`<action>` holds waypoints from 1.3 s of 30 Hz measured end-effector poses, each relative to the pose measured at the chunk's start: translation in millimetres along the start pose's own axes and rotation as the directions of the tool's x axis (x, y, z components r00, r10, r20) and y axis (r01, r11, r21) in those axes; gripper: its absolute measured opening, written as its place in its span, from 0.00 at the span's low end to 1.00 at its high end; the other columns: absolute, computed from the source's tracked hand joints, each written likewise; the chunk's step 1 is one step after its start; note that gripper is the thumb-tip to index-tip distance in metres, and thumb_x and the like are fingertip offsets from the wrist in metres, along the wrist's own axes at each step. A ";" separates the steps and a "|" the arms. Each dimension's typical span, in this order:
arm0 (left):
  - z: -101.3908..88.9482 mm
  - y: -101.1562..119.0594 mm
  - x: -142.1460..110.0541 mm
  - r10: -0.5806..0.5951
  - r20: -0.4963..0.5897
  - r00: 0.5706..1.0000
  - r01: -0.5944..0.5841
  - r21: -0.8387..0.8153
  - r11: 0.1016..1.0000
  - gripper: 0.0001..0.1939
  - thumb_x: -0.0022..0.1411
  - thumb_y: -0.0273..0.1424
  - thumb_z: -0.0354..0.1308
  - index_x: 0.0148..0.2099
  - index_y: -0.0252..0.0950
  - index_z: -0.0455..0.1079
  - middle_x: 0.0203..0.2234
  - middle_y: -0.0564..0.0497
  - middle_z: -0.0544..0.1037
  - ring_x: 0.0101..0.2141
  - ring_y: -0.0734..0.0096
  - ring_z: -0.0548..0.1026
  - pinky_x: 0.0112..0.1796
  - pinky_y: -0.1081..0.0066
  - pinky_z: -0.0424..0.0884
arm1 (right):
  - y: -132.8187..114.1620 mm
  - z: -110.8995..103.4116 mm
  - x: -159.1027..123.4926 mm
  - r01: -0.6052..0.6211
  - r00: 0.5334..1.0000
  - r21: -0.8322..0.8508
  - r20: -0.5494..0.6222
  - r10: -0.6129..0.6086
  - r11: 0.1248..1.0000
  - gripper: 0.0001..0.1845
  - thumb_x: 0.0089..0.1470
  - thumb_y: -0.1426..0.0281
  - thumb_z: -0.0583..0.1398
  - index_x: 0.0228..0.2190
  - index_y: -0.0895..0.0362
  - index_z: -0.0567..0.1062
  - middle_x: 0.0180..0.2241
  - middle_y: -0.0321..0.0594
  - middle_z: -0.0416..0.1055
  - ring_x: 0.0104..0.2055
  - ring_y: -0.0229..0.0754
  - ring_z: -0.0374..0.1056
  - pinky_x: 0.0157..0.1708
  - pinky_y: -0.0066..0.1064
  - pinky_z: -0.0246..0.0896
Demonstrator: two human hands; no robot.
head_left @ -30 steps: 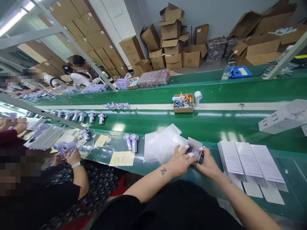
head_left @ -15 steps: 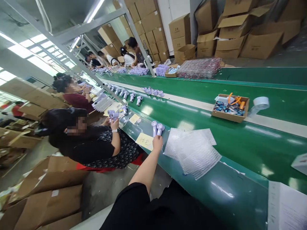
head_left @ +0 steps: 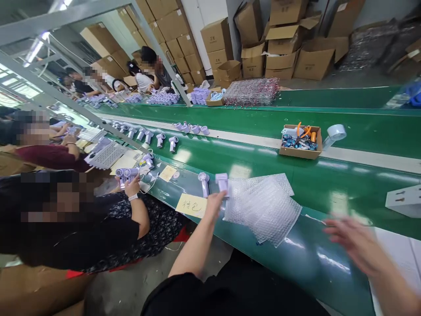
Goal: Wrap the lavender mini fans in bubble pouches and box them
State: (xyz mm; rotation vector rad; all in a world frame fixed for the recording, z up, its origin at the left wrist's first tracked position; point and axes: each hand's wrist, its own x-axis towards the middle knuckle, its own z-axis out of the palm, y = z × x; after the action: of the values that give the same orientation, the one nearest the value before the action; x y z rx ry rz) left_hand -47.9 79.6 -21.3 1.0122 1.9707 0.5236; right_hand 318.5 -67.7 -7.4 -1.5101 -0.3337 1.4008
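Note:
My left hand [head_left: 215, 204] is closed round the handle of a light purple handheld fan [head_left: 221, 179], lifted at the left edge of the bubble-wrap bags. Beside it a second purple fan [head_left: 204, 183] lies on the bench, apart from my fingers. A yellow card [head_left: 191, 205] with handwriting lies just left of my wrist. The clear bubble-wrap bags [head_left: 266, 208] overlap in a loose pile between my two hands. Over the bench on the right, my right hand [head_left: 353, 241] is blurred by motion, its fingers stretched out and nothing visible in them.
An open carton [head_left: 301, 153] of tools and small parts stands on the green belt, with a tape roll [head_left: 336, 131] beside it. White papers [head_left: 403, 259] lie at the right. A co-worker [head_left: 98, 228] sits close on the left, holding purple fans [head_left: 126, 174].
My left hand has moved slightly right with one fan, leaving the other on the bench. My right hand has come into view at the right. The view has turned right.

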 end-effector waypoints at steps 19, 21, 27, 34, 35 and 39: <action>125.5 73.1 107.5 0.405 0.496 0.768 -0.616 0.398 0.680 0.10 0.61 0.29 0.49 0.42 0.37 0.70 0.43 0.46 0.72 0.49 0.62 0.65 0.49 0.64 0.61 | 138.0 93.7 50.2 0.008 0.999 0.060 -0.052 -0.004 0.998 0.23 0.40 0.62 0.67 0.40 0.51 0.71 0.31 0.36 0.73 0.31 0.45 0.69 0.31 0.36 0.65; 118.9 68.7 106.8 0.428 0.520 0.739 -0.651 0.387 0.653 0.13 0.62 0.29 0.48 0.48 0.39 0.67 0.43 0.48 0.72 0.48 0.66 0.66 0.49 0.67 0.61 | 135.0 96.0 53.4 0.030 0.999 0.001 -0.023 -0.030 1.000 0.24 0.39 0.61 0.67 0.40 0.52 0.72 0.32 0.37 0.73 0.33 0.47 0.69 0.32 0.37 0.65; 138.9 67.3 92.7 0.439 0.503 0.744 -0.654 0.412 0.635 0.12 0.46 0.29 0.64 0.36 0.35 0.70 0.46 0.39 0.69 0.54 0.49 0.59 0.52 0.54 0.55 | 122.4 91.6 52.4 0.049 0.999 -0.040 -0.014 -0.049 0.998 0.23 0.36 0.61 0.67 0.37 0.55 0.74 0.32 0.39 0.73 0.34 0.47 0.68 0.32 0.36 0.63; 109.2 87.2 87.7 0.491 0.330 0.806 -0.574 0.232 0.786 0.15 0.62 0.29 0.48 0.51 0.37 0.63 0.38 0.47 0.71 0.42 0.66 0.69 0.43 0.65 0.66 | 123.9 98.0 48.2 0.049 0.998 0.013 -0.027 -0.049 0.999 0.23 0.36 0.63 0.68 0.38 0.56 0.74 0.32 0.37 0.74 0.33 0.43 0.68 0.33 0.32 0.62; 97.2 89.9 83.0 0.485 0.308 0.818 -0.547 0.159 0.822 0.19 0.62 0.29 0.47 0.56 0.37 0.58 0.38 0.48 0.70 0.39 0.69 0.70 0.41 0.68 0.67 | 121.5 99.4 48.7 0.047 0.999 0.025 -0.013 -0.046 0.999 0.23 0.36 0.64 0.68 0.37 0.57 0.74 0.32 0.38 0.74 0.33 0.43 0.68 0.32 0.32 0.62; 57.8 86.7 42.4 0.506 0.472 0.722 -0.325 -0.414 0.850 0.31 0.53 0.27 0.57 0.60 0.39 0.56 0.33 0.51 0.71 0.31 0.76 0.70 0.35 0.72 0.68 | 105.3 97.3 45.6 0.039 0.999 0.100 0.009 -0.040 0.994 0.21 0.34 0.66 0.69 0.34 0.57 0.74 0.30 0.38 0.74 0.28 0.41 0.68 0.30 0.32 0.63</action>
State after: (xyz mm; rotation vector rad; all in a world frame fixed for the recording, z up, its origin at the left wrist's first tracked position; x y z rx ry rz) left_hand 26.1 164.3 -16.7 1.2490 1.0807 0.6569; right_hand 204.2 -35.5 -99.8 -1.4079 -0.2947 1.3755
